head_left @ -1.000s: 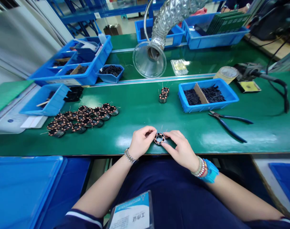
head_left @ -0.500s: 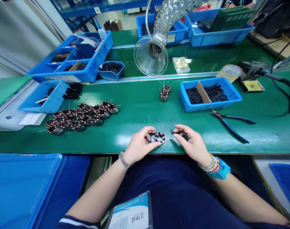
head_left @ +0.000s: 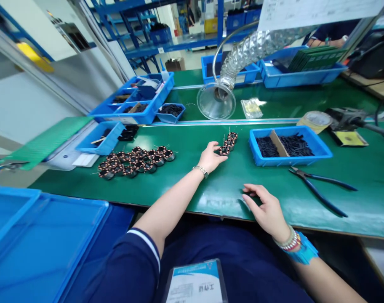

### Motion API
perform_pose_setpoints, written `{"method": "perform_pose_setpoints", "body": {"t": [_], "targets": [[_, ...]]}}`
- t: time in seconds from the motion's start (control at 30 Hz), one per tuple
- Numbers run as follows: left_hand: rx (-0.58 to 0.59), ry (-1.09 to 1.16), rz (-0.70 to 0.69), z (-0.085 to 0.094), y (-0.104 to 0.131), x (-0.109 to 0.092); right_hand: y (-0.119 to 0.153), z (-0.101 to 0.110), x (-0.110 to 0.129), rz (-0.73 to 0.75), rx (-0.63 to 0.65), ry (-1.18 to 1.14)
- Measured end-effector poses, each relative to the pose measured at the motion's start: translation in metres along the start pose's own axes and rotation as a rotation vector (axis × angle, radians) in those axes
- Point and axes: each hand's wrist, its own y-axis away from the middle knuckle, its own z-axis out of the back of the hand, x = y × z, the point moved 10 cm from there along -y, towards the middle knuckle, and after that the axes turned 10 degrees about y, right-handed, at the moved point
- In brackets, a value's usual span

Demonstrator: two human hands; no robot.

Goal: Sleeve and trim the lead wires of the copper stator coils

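My left hand (head_left: 212,157) reaches forward over the green mat, its thumb and fingers round the near side of a copper-wound ring (head_left: 224,150). That ring stands at the near end of a short row, touching the other wound rings (head_left: 232,136) behind it. Nearer the table's front edge, my right hand (head_left: 268,208) hovers with thumb and fingers apart and nothing between them. Pliers (head_left: 318,185) with dark blue handles lie to its right. A large cluster of wound rings (head_left: 135,161) sits on the mat to the left.
A blue bin (head_left: 289,161) of black pieces in two compartments stands right of the row. Behind are a clear suction funnel (head_left: 216,101), a tape roll (head_left: 315,121) and a small blue tray (head_left: 169,118). A blue bin (head_left: 100,136) stands at left.
My left hand has moved forward with the wound ring, from the front edge to the short row. My right hand stays near the edge, open. The head view has shifted and shows more background.
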Motion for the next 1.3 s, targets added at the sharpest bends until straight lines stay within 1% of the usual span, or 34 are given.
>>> {"method": "perform_pose_setpoints", "body": {"t": [0.03,0.1,0.13,0.17,0.2,0.23,0.27,0.3,0.33,0.37,0.4,0.43,0.5,0.6,0.67,0.73,0.83,0.9,0.93,1.0,1.07,1.1,1.13,1.2,1.23,1.27,1.3], "targets": [[-0.007,0.005,-0.003,0.002,-0.002,0.000,0.001,0.000,-0.002,-0.003,0.005,0.003],[-0.023,-0.037,-0.036,0.014,0.006,-0.002,-0.003,0.005,-0.006,0.002,0.022,0.018],[-0.043,-0.101,-0.064,0.025,0.014,-0.005,-0.009,0.011,-0.007,0.022,0.014,0.041],[-0.074,-0.221,-0.102,0.039,0.023,-0.008,-0.017,0.020,-0.007,0.051,-0.008,0.076],[-0.127,-0.383,-0.128,0.056,0.033,-0.011,-0.027,0.034,-0.007,0.088,-0.060,0.127],[-0.205,-0.551,-0.128,0.077,0.044,-0.013,-0.040,0.048,-0.007,0.120,-0.122,0.186],[-0.301,-0.707,-0.071,0.101,0.053,-0.010,-0.054,0.061,-0.008,0.135,-0.169,0.254],[-0.369,-0.829,0.029,0.124,0.061,-0.003,-0.071,0.069,-0.012,0.128,-0.167,0.348],[-0.391,-0.860,0.081,0.141,0.066,0.002,-0.090,0.069,-0.020,0.090,-0.095,0.479],[-0.391,-0.874,0.111,0.154,0.068,0.007,-0.107,0.061,-0.031,0.046,0.055,0.642],[-0.380,-0.884,0.133,0.162,0.069,0.012,-0.121,0.056,-0.038,0.040,0.148,0.689],[-0.366,-0.885,0.141,0.167,0.068,0.016,-0.134,0.050,-0.043,0.041,0.224,0.722],[-0.341,-0.886,0.141,0.168,0.065,0.022,-0.151,0.037,-0.052,0.040,0.355,0.775],[-0.320,-0.862,0.110,0.161,0.061,0.024,-0.163,0.022,-0.063,-0.001,0.461,0.865],[-0.289,-0.824,0.060,0.152,0.061,0.022,-0.164,0.019,-0.065,-0.026,0.486,0.911],[-0.226,-0.766,-0.019,0.137,0.064,0.017,-0.163,0.020,-0.064,-0.032,0.491,0.937],[-0.079,-0.654,-0.155,0.103,0.077,0.004,-0.159,0.026,-0.060,-0.018,0.471,0.950],[0.046,-0.567,-0.244,0.074,0.091,-0.009,-0.158,0.031,-0.057,-0.010,0.443,0.954],[0.124,-0.515,-0.295,0.057,0.100,-0.016,-0.158,0.034,-0.054,-0.008,0.426,0.956],[0.327,-0.388,-0.418,0.022,0.122,-0.030,-0.158,0.043,-0.048,-0.004,0.384,0.957],[0.471,-0.326,-0.485,-0.001,0.140,-0.037,-0.157,0.054,-0.038,-0.002,0.330,0.957],[0.504,-0.312,-0.494,-0.008,0.146,-0.038,-0.155,0.060,-0.030,0.011,0.294,0.941],[0.513,-0.293,-0.491,-0.011,0.149,-0.036,-0.151,0.066,-0.022,0.035,0.260,0.909],[0.488,-0.237,-0.466,-0.011,0.151,-0.032,-0.134,0.069,-0.003,0.111,0.235,0.775],[0.465,-0.208,-0.448,-0.010,0.150,-0.029,-0.121,0.066,0.005,0.143,0.261,0.668],[0.444,-0.187,-0.432,-0.008,0.149,-0.026,-0.105,0.058,0.010,0.152,0.321,0.537],[0.428,-0.175,-0.418,-0.007,0.148,-0.023,-0.087,0.047,0.011,0.124,0.408,0.381]]}}
